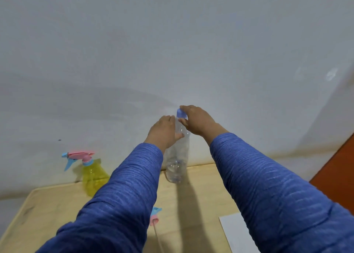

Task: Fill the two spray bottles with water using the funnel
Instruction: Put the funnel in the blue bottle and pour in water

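Observation:
A clear plastic water bottle stands upright at the far edge of the wooden table, by the wall. My left hand grips its upper body. My right hand pinches its blue cap between thumb and fingers. A yellow spray bottle with a pink and blue trigger head stands at the far left. A loose pink and blue spray head with its dip tube lies on the table, partly hidden by my left sleeve. No funnel is in view.
A white sheet lies at the table's near right. The pale wall rises right behind the table. An orange-red surface shows at the far right.

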Demonstrator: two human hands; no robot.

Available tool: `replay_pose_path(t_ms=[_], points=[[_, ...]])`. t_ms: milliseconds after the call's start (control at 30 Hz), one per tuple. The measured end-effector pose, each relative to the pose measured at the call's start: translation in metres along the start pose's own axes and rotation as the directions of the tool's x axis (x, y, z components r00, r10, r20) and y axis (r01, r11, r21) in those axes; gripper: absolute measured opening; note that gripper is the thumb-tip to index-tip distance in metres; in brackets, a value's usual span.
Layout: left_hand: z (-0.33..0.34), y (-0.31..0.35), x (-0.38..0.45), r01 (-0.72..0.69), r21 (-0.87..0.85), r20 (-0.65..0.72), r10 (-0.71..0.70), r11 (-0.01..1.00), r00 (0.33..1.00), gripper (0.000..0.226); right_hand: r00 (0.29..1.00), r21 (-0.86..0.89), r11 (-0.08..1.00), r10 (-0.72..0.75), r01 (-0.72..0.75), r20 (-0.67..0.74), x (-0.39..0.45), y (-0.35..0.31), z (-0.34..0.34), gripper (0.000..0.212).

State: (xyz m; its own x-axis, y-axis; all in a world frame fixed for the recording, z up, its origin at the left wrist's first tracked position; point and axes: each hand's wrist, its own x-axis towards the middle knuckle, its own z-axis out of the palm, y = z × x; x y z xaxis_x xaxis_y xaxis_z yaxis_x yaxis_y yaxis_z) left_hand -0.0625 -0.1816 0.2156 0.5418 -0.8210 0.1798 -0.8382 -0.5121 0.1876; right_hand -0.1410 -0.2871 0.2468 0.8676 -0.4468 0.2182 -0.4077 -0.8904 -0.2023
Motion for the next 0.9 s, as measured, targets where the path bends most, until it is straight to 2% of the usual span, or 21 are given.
replay_pose_path(t_ms=[200,433,633,767,900], points=[[0.018,0.003,-0.005,0.005,-0.122,0.028,-0.002,0.992,1.000,0.087,0.991,0.192,0.981,0.058,-0.034,-0.120,-0.015,0.000,0.004,0.040],[0.024,0.009,-0.047,-0.110,-0.290,0.030,0.124,0.951,0.992,0.084,0.960,0.266,0.957,0.179,-0.119,-0.216,-0.082,-0.023,0.001,0.038],[0.023,0.019,-0.113,-0.175,-0.547,0.017,0.220,0.819,0.975,0.081,0.917,0.253,0.946,0.272,-0.201,-0.291,-0.154,-0.062,-0.006,0.036],[0.016,0.028,-0.153,-0.225,-0.651,-0.034,0.269,0.725,0.963,0.068,0.877,0.285,0.920,0.358,-0.271,-0.321,-0.193,-0.076,-0.011,0.034],[0.015,0.032,-0.179,-0.182,-0.732,-0.005,0.263,0.656,0.965,0.065,0.842,0.336,0.882,0.436,-0.330,-0.317,-0.219,-0.081,-0.019,0.037]])
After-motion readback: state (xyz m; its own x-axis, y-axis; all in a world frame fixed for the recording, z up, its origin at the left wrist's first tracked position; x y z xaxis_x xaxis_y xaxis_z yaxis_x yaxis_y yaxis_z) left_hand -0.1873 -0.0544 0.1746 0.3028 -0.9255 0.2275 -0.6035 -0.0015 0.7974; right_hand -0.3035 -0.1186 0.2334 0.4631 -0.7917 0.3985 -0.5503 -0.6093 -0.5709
